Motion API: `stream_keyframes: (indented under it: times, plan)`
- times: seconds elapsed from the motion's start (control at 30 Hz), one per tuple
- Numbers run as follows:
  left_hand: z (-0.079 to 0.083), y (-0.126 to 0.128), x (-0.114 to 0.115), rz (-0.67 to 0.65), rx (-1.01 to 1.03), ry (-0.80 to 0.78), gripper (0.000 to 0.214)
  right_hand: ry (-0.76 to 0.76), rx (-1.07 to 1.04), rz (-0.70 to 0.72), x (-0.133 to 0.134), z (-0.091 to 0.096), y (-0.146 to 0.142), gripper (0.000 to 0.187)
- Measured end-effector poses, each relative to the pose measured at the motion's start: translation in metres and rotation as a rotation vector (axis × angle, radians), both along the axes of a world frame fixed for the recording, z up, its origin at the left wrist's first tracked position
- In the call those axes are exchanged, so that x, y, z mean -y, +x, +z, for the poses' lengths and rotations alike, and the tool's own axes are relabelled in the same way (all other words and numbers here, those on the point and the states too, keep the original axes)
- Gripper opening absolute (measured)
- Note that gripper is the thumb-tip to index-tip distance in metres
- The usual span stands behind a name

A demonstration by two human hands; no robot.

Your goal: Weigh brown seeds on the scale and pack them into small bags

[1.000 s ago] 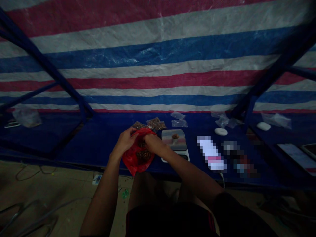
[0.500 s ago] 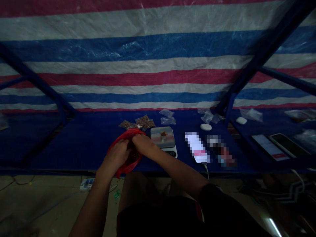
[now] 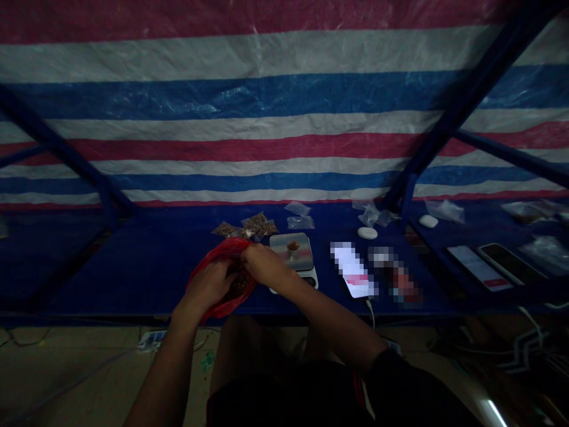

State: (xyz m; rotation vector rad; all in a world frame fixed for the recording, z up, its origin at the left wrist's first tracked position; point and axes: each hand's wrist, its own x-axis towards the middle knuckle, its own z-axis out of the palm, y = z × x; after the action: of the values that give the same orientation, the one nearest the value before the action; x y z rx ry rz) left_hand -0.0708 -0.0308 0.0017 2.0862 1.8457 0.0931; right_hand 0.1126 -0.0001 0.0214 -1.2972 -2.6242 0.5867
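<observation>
Left fingers (image 3: 226, 271) in bag (image 3: 227, 306); scale (image 3: 306, 254) beside

top: striped tarp (image 3: 284, 98) | upper right: blue bar (image 3: 482, 98) | right of centre: white oval object (image 3: 367, 233), lit phone (image 3: 351, 270), white cable (image 3: 371, 311) | lower left: green scrap (image 3: 207, 360)

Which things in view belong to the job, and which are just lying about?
Likely in use:
red bag, left hand in its opening, right hand at its rim
scale bearing a small cup
filled packets

Apparently lying about:
lit phone
white oval object
two phones further right
</observation>
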Motion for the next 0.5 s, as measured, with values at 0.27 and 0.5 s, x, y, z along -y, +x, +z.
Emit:
stream_keyframes:
  times: [0.27,0.5]
  plan:
    - [-0.008,-0.005,0.0,-0.039,0.048,0.0,0.017,0.043,-0.172,-0.241,-0.012,0.029,0.099,0.022]
    - [0.003,0.011,0.001,-0.08,0.089,0.162,0.017,-0.003,-0.023,-0.18,-0.026,0.035,0.116,0.021]
